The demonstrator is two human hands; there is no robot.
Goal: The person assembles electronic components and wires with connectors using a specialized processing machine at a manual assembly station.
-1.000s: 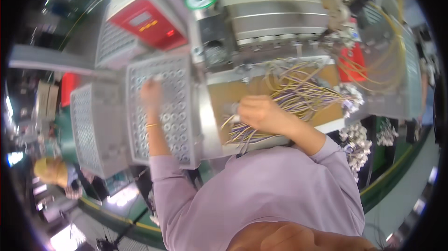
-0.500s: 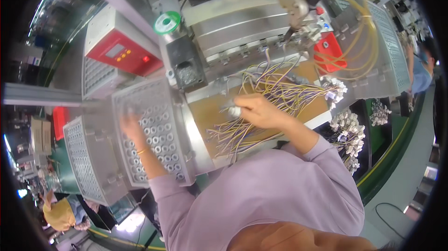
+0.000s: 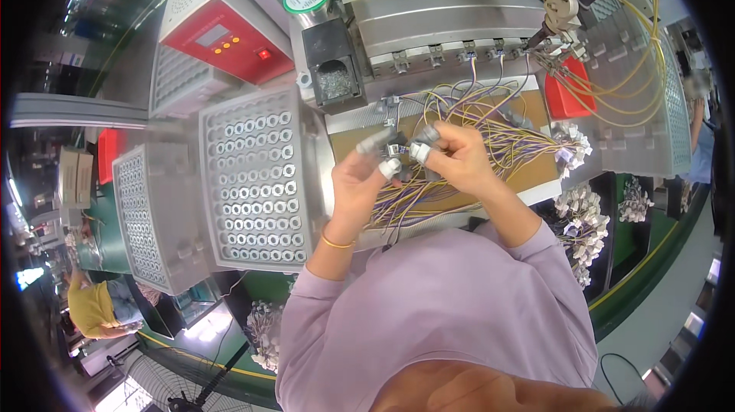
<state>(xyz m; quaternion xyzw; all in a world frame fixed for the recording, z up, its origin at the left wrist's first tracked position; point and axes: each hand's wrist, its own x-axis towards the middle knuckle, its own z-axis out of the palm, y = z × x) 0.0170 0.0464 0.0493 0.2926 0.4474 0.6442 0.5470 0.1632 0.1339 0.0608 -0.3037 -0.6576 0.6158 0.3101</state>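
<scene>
Pinching one small dark part (image 3: 396, 148) between them, the left hand (image 3: 360, 178) and right hand (image 3: 452, 155) meet above the wires (image 3: 490, 132).

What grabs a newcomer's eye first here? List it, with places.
Both hands meet at the middle: the left hand and the right hand, fingertips wrapped in pale tape, pinch a small part above a spread of coloured wires on a brown board. To their left lies a grey tray full of small rings, and at upper left stands a red box with buttons.
</scene>
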